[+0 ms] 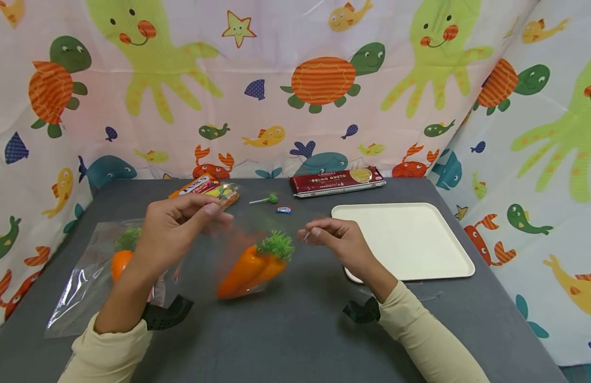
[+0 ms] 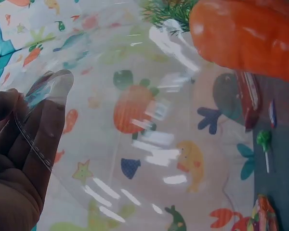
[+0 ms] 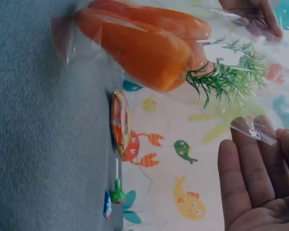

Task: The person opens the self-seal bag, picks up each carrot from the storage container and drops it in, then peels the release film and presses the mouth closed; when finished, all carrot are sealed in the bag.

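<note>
A clear plastic bag (image 2: 101,159) hangs between the two hands with orange carrots (image 1: 252,268) inside it, their frilly green tops (image 1: 276,244) pointing up and right. At the left side my left hand (image 1: 177,234) pinches the bag's edge between thumb and fingers; the left wrist view also shows this grip. My right hand (image 1: 340,242) pinches the opposite edge with thumb and fingertips, clearest in the right wrist view. In the right wrist view the carrots (image 3: 139,48) lie slanted in the film, above the grey table.
Another clear bag (image 1: 80,287) with a carrot lies at left, partly behind the left forearm. A cream tray (image 1: 410,242) sits at right. Along the back are a red spaghetti pack (image 1: 335,182), a colourful packet (image 1: 204,186), a green lollipop (image 1: 273,198) and a small blue wrapped sweet (image 1: 283,210).
</note>
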Available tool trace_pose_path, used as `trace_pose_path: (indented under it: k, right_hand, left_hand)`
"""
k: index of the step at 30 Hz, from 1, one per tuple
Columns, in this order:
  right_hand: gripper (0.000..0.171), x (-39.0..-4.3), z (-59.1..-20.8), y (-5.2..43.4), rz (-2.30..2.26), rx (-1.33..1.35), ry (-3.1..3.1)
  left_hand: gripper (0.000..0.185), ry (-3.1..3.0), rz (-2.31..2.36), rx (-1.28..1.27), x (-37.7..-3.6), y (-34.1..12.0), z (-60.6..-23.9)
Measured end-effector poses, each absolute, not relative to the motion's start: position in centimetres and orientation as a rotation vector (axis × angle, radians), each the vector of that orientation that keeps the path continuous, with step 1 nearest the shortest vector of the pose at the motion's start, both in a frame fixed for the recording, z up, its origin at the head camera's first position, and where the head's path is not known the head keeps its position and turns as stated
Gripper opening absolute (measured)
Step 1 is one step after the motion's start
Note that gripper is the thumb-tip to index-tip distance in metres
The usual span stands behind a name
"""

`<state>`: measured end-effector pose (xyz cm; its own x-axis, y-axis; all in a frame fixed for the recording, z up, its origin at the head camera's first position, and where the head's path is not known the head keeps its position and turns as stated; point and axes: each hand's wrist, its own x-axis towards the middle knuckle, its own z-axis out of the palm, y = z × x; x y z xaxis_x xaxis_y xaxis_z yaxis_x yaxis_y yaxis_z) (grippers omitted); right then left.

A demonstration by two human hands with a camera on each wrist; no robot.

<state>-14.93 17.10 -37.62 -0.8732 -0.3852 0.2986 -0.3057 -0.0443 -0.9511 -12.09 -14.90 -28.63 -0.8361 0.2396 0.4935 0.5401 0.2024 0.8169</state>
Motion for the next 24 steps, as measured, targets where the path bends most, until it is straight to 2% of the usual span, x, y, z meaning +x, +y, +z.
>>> trace_pose_path:
  k: [24]
  right_hand:
    - [0.018,-13.0,-32.2,19.4,-2.027,-0.945,2.511]
  left_hand:
    - [0.020,-2.000,-2.008,-0.829,-12.5,-15.0,-31.1]
